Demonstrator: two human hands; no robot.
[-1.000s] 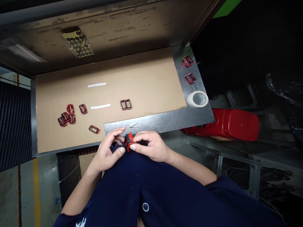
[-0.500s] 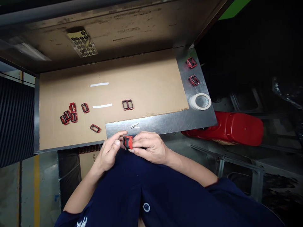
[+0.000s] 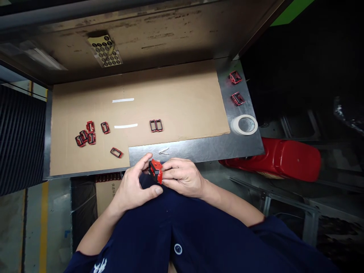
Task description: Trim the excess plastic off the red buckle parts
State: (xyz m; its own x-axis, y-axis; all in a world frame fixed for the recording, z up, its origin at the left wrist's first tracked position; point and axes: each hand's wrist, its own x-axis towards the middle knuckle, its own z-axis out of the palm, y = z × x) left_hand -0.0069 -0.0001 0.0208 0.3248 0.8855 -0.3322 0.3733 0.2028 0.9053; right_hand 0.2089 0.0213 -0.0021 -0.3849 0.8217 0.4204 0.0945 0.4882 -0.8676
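Note:
My two hands meet just below the table's front edge, over my dark blue shirt. Between them is a small red and black plastic frame part (image 3: 156, 170). My right hand (image 3: 182, 177) pinches it from the right with its fingertips. My left hand (image 3: 135, 185) curls around it from the left, index finger on top and thumb stretched out underneath. Several similar red and black frames (image 3: 85, 135) lie in a cluster on the cardboard sheet (image 3: 176, 94) at the left, with one frame (image 3: 116, 152) nearer the front and a joined pair (image 3: 156, 125) in the middle.
Two more frames (image 3: 236, 88) and a roll of white tape (image 3: 243, 124) sit on the metal table's right end. A small metal clip (image 3: 164, 151) lies just ahead of my hands. A sheet of black dots (image 3: 104, 50) leans on the back wall. A red container (image 3: 278, 159) lies right of the table.
My hands have turned the red and black part between them; its red face now tilts up. My left thumb has dropped lower and stretched out under the part.

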